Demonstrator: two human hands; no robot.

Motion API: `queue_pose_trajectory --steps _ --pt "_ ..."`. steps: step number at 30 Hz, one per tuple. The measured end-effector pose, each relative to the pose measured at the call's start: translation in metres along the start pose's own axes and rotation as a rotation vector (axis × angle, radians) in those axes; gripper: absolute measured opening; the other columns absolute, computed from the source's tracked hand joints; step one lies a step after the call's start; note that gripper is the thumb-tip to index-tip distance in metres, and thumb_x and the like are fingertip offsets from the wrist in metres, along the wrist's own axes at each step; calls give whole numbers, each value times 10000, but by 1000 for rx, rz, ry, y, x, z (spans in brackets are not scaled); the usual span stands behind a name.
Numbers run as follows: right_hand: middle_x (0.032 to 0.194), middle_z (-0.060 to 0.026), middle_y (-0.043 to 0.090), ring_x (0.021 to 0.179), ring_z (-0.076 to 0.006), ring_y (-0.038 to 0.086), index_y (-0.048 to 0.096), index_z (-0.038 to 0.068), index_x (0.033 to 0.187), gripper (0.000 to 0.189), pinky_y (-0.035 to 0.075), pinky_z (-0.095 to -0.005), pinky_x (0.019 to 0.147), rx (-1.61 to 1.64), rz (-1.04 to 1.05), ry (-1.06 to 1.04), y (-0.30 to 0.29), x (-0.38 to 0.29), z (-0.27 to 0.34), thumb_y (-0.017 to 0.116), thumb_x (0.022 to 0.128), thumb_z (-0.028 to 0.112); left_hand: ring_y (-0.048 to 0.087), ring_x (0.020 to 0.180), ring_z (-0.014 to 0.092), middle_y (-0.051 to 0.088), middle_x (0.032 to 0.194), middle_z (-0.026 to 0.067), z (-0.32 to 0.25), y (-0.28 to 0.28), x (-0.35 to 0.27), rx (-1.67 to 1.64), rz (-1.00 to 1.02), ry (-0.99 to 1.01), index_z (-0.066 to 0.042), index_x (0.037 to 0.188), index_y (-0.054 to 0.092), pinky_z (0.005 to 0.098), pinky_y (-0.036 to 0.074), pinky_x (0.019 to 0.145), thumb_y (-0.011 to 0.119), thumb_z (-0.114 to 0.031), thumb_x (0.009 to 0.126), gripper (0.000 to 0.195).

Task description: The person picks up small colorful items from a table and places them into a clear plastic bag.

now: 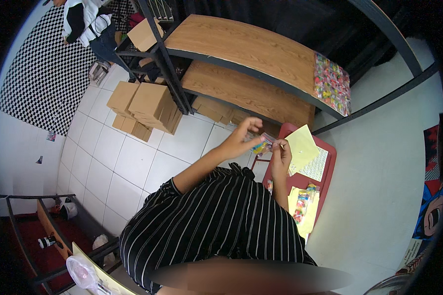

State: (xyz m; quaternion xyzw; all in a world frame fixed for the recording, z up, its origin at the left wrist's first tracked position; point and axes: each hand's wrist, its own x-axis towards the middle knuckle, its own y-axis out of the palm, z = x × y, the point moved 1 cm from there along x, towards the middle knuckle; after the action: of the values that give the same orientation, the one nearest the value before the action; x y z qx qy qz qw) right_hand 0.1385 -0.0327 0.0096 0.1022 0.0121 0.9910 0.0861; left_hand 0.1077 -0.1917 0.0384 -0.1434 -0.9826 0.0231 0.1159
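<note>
A small clear plastic bag (261, 148) with yellow and blue contents is pinched at its edge by my right hand (281, 156). My left hand (241, 138) is beside it, fingers spread, and its thumb overlaps the bag. Below and to the right is a red table (331, 156). On it, a yellow sheet (301, 145) partly covers a white sheet (317, 165) with rows of small marks. Nearer my body, more yellow paper (313, 214) carries several clear packets (300, 207) with colourful contents. My right forearm hides part of the tabletop.
A wooden shelf (240, 40) on a black metal frame stands ahead, with colourful packets (331, 84) at its right end. Cardboard boxes (151, 103) are stacked on the tiled floor. A person (88, 29) is at the far left. Behind-left stands another rack (53, 230).
</note>
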Motion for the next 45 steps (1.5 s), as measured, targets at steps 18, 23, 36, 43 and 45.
queue_pose_trajectory --steps 18,23,36,43,45 --pt "780 -41 548 710 -97 511 553 0 994 260 430 -222 639 -172 144 40 -10 -10 -45 610 763 106 510 684 65 538 809 1 52 4 -5 -347 17 -260 -92 897 494 200 426 511 520 -182 842 109" --pt "803 -129 592 692 -215 590 587 19 927 246 465 -305 639 -546 312 287 -54 -45 -90 618 726 156 491 586 55 580 791 20 62 -7 2 -414 -160 -275 -92 864 498 180 399 498 524 -136 829 61" --pt "660 -136 604 609 -261 602 600 12 734 142 471 -335 569 -939 -480 416 -134 -68 -132 616 694 147 537 805 141 545 900 40 75 -7 -7 -579 -141 -412 -81 939 505 285 459 609 549 -100 802 145" --pt "765 -158 575 670 -285 581 618 21 797 106 467 -336 609 -978 -295 10 -137 -30 -158 582 711 71 544 846 158 550 904 65 75 3 0 -629 -91 -459 -33 971 507 291 468 638 517 -68 816 159" --pt "757 -156 570 672 -277 580 620 25 810 114 467 -339 611 -958 -272 40 -136 -20 -166 574 707 40 543 847 158 550 909 69 75 3 0 -618 -84 -468 -33 974 506 292 468 643 508 -74 821 159"
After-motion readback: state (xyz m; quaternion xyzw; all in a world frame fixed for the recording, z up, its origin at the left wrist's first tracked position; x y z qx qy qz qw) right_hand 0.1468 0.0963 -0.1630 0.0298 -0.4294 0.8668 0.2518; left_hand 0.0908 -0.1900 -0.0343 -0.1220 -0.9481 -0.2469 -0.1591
